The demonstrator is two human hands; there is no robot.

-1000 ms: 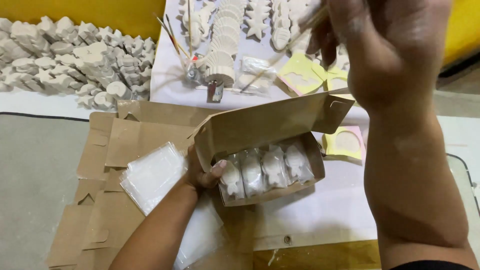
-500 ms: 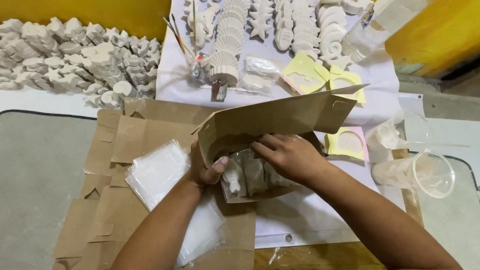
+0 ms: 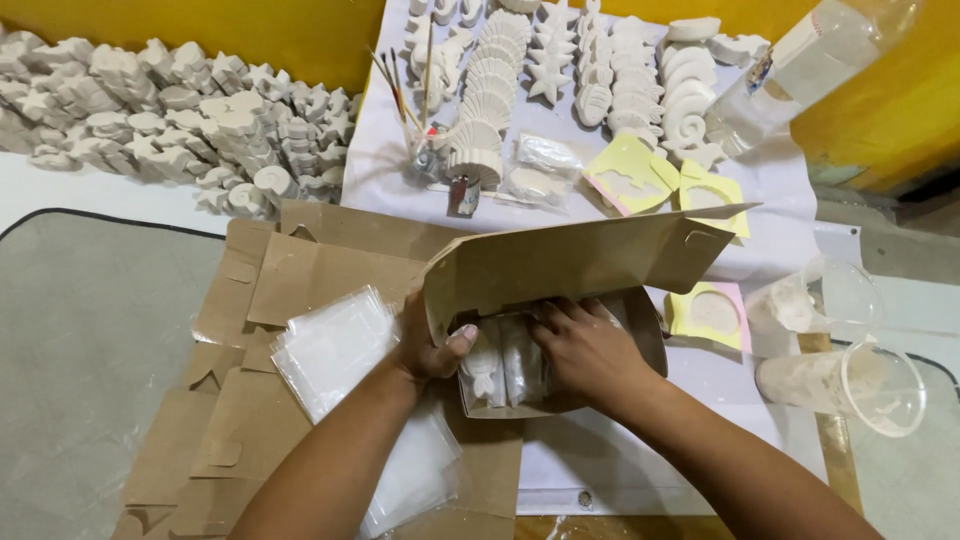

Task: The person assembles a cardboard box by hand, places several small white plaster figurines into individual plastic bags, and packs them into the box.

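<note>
The box (image 3: 560,330) is a small brown cardboard one with its lid flap standing up, sitting right in the middle of the table (image 3: 60,330) on top of a spread of flat unfolded cartons (image 3: 310,260). The left hand (image 3: 432,345) grips its left wall, thumb hooked over the rim. The right hand (image 3: 590,350) is down inside the box, fingers curled and pressing on the bagged white figures (image 3: 505,365) packed in there. Can't tell if it's actually gripping one or just pushing them into place; the lid hides the fingertips.

Just left of the box there's a stack of clear plastic bags (image 3: 335,345) lying on the cartons. Past the box is a white sheet (image 3: 780,190) covered with rows of plaster shells and starfish (image 3: 560,70), a few brushes (image 3: 405,95) and some yellow moulds (image 3: 630,175). A big heap of more white plaster shapes (image 3: 170,115) sits far left against the yellow wall. Off to the right lie two clear plastic cups (image 3: 845,345), tipped on their sides, near a pink-edged mould (image 3: 712,315), with a clear bottle (image 3: 800,75) up top right.
</note>
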